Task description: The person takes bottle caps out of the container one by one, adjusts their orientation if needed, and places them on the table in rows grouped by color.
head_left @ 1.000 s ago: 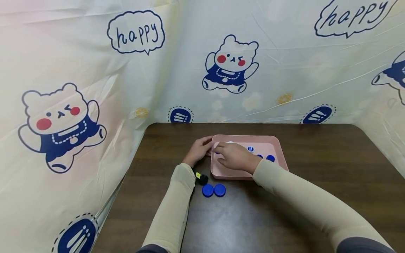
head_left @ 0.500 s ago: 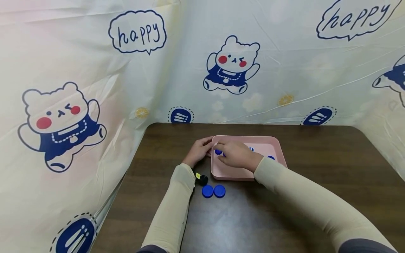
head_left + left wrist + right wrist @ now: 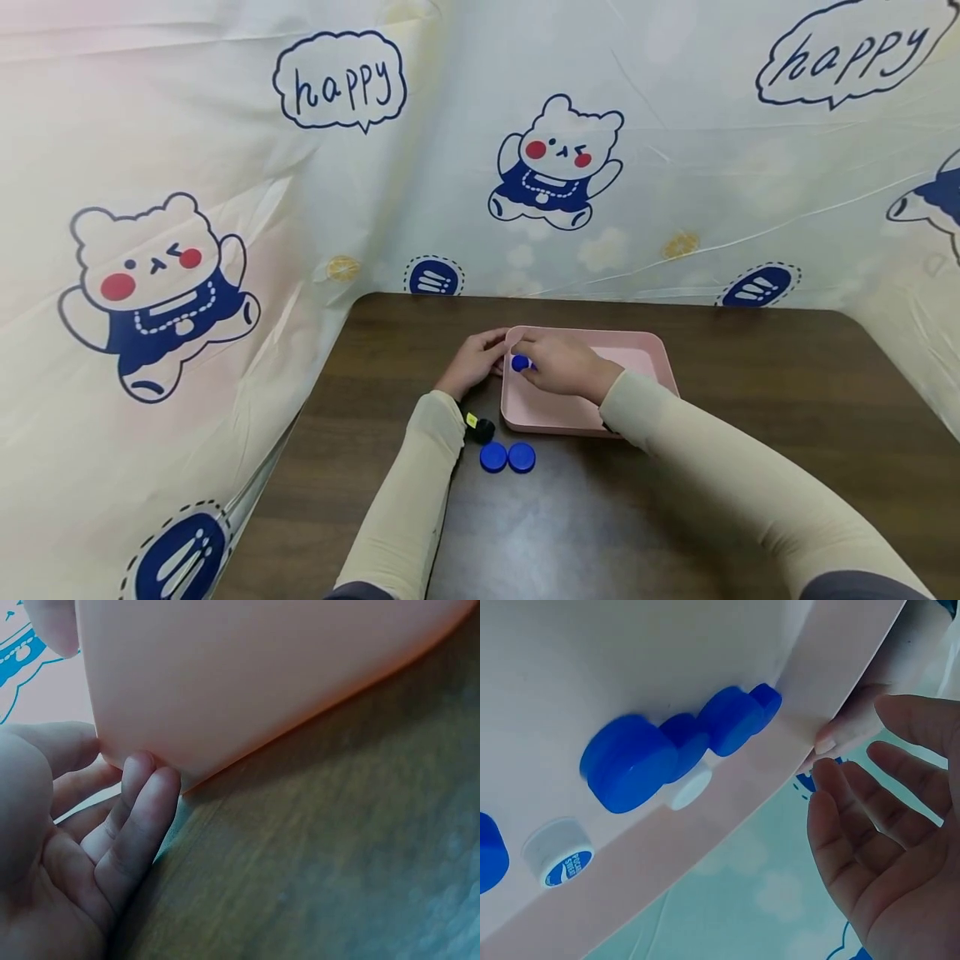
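Observation:
A shallow pink tray stands on the brown table. My left hand holds its left end, and in the left wrist view its fingers curl against the tray's corner. Over the tray's left part is my right hand, nearest to a blue bottle cap. The right wrist view shows its fingers loosely bent, with nothing between them. Inside the tray lie several blue caps in a row, a white cap with blue lettering, and another white cap partly hidden.
On the table in front of the tray, two blue bottle caps lie side by side. Close by, a black device with a yellow label sits at my left wrist. A printed cloth hangs behind the table.
The blue and white caps seen in the tray's right part no longer show there in the head view. A blue cap has come into sight beside my right fingers. The left hand stays put.

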Demonstrator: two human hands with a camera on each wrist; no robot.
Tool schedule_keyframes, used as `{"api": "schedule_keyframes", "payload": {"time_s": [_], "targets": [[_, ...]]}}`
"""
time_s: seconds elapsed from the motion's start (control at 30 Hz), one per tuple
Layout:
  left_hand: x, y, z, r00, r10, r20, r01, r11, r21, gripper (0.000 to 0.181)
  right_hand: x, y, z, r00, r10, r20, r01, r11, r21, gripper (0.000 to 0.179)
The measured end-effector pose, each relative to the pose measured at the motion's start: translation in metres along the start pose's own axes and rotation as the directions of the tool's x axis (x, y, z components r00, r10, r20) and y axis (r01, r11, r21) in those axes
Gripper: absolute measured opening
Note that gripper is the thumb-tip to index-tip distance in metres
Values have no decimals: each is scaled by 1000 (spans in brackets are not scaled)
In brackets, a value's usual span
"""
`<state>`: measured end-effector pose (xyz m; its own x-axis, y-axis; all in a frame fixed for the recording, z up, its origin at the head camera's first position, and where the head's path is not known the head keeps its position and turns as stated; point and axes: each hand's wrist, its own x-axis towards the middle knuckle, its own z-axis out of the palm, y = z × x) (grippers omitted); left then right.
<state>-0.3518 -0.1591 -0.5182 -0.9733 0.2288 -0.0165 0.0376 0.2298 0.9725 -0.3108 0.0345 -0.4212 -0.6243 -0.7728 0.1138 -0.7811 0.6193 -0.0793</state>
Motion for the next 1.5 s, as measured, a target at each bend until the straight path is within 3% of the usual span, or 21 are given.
{"api": "schedule_keyframes", "payload": {"time_s": [0.17, 0.6, 1.17, 1.5], "targets": [[0, -1, 1, 1000, -16, -5, 16, 1000, 1, 40, 3, 3, 0, 994, 73, 87, -75, 997, 20, 36], [2, 0, 1, 1000, -14, -11, 14, 1000, 18, 42, 12, 15, 4, 970, 143, 194, -152, 988, 31, 42], [0, 1, 0, 999, -38, 11, 38, 999, -17, 46, 24, 20, 19, 973, 100, 208, -104, 994, 10, 42], [0, 0, 1, 1000, -10, 1, 10, 1000, -6, 42, 30, 20, 25, 983, 48, 177, -55, 998, 36, 43]]}}
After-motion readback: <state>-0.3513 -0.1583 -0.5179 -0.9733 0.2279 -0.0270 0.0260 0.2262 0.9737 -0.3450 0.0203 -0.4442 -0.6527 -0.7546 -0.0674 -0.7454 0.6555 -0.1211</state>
